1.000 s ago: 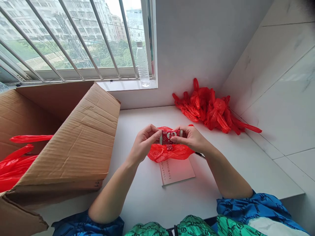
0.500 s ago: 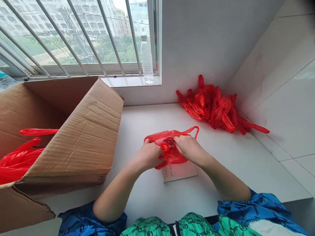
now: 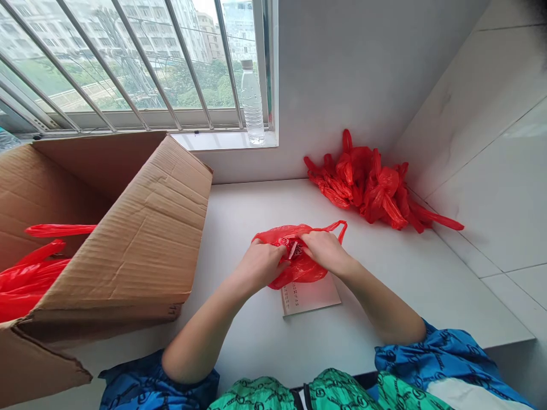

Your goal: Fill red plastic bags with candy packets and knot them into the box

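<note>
A small red plastic bag (image 3: 299, 267) lies on the white counter (image 3: 265, 336) in front of me, partly over a sheet of paper with printed numbers (image 3: 310, 293). My left hand (image 3: 258, 265) and my right hand (image 3: 322, 250) are both closed on the bag's top, with the red patterned packet (image 3: 293, 247) showing between them inside the bag. One bag handle loops out to the right of my right hand.
A large open cardboard box (image 3: 128, 239) stands at the left with red bags (image 3: 29, 276) inside. A heap of red plastic bags (image 3: 367, 185) lies at the back right by the tiled wall. A clear water bottle (image 3: 252, 102) stands on the window sill.
One second ago I held the red packet up above the bag with both hands. It has gone down into the bag, and both hands now grip the bag around it.
</note>
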`<state>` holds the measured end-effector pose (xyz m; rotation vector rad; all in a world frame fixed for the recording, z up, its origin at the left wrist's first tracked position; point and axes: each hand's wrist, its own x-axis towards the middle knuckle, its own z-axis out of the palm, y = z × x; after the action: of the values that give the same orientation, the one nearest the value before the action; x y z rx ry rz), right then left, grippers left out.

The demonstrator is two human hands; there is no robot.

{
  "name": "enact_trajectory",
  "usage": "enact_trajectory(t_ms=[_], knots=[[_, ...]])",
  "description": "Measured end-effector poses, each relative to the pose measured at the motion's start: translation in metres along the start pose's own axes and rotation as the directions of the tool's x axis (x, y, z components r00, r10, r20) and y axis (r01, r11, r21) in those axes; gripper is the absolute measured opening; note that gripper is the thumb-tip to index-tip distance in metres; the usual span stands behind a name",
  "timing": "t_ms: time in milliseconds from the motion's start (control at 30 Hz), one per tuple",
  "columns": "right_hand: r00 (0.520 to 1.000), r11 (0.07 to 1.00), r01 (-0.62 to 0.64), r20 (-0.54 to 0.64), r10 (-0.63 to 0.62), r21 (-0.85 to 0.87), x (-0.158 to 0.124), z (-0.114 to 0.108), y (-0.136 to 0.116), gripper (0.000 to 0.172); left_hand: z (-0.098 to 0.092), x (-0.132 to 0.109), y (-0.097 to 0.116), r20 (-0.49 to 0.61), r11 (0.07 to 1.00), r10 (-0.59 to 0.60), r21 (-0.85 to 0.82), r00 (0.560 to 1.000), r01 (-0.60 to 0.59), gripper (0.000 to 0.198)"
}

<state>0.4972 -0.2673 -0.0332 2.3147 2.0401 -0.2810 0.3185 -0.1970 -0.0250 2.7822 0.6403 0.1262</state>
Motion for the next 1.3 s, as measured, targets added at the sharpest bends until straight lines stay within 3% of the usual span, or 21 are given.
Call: enact_trajectory(t_ms=[267, 400, 567, 700, 800, 900, 967, 1067, 1167, 1233, 1300], knots=[[0.999, 0.999, 0.051, -0.009, -0.051, 0.02, 0.006, 0.01, 0.004, 0.008, 0.02, 0.012, -0.01, 0.038, 0.99, -0.14, 0.026, 0.989, 0.139, 0.026], [0.998, 0.997, 0.058, -0.039, -0.056, 0.046, -0.004, -0.002, 0.008, 0.01, 0.023, 0.012, -0.014, 0.049, 0.987, -0.142, 0.086, 0.989, 0.137, 0.038], [0.994, 0.951, 0.072, -0.104, -0.043, 0.3, -0.026, -0.028, 0.016, 0.017, 0.01, 0.009, -0.013, 0.077, 0.993, -0.099, 0.073, 0.992, 0.093, 0.026], [0.968, 0.905, 0.12, -0.251, -0.015, 0.408, -0.039, -0.046, 0.021, 0.018, -0.006, 0.007, -0.005, -0.053, 0.997, -0.052, -0.062, 0.997, 0.049, 0.024], [0.946, 0.801, 0.243, -0.316, -0.071, 0.547, -0.042, -0.05, 0.021, 0.022, -0.013, 0.007, 0.002, -0.182, 0.969, -0.04, -0.245, 0.982, -0.006, 0.024], [0.925, 0.664, 0.323, -0.374, -0.07, 0.674, -0.04, -0.047, 0.019, 0.027, -0.014, 0.008, 0.006, -0.237, 0.891, -0.073, -0.452, 0.969, -0.043, 0.019], [0.916, 0.575, 0.334, -0.401, -0.012, 0.747, -0.037, -0.044, 0.016, 0.034, -0.013, 0.009, 0.006, -0.233, 0.787, -0.144, -0.617, 0.962, -0.031, 0.024], [0.923, 0.478, 0.331, -0.385, 0.015, 0.813, -0.036, -0.044, 0.012, 0.04, -0.014, 0.01, 0.005, -0.184, 0.492, -0.213, -0.869, 0.96, -0.057, 0.027], [0.943, 0.457, 0.312, -0.33, -0.042, 0.833, -0.038, -0.046, 0.007, 0.032, -0.018, 0.011, 0.004, -0.152, 0.248, -0.194, -0.963, 0.969, -0.102, 0.032], [0.948, 0.448, 0.3, -0.316, -0.04, 0.842, -0.039, -0.047, 0.006, 0.028, -0.02, 0.01, 0.005, -0.131, 0.218, -0.18, -0.972, 0.975, -0.09, 0.033], [0.954, 0.439, 0.273, -0.298, -0.012, 0.856, -0.04, -0.047, 0.006, 0.027, -0.022, 0.009, 0.005, -0.118, 0.252, -0.176, -0.965, 0.977, -0.072, 0.033]])
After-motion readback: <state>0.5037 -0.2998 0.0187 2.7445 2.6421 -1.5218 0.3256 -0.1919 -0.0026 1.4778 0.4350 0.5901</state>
